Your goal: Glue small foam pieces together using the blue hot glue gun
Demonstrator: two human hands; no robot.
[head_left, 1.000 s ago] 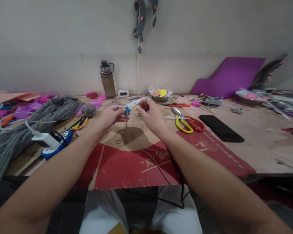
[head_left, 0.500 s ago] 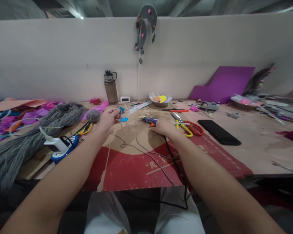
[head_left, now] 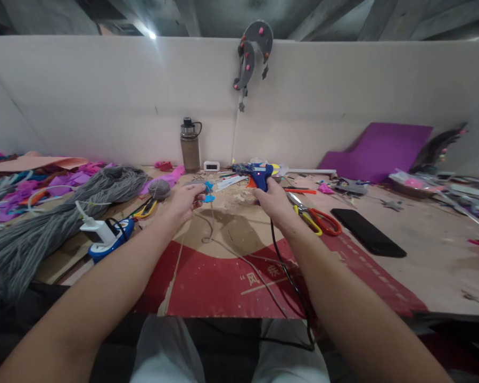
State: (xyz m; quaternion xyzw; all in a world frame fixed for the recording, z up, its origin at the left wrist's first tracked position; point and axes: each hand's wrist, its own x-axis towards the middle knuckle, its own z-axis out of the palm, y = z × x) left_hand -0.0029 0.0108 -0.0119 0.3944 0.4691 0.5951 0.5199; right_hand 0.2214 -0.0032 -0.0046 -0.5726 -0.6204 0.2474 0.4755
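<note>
Over a cluttered desk, a person's right hand grips a glue gun, nozzle pointing toward nine o'clock; near its tip, toward eight o'clock, the left hand pinches small blue pieces.

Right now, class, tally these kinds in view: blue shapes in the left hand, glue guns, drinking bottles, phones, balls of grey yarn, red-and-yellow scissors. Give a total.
Blue shapes in the left hand: 2
Glue gun: 1
Drinking bottle: 1
Phone: 1
Ball of grey yarn: 1
Red-and-yellow scissors: 1 pair
Total: 7
</note>
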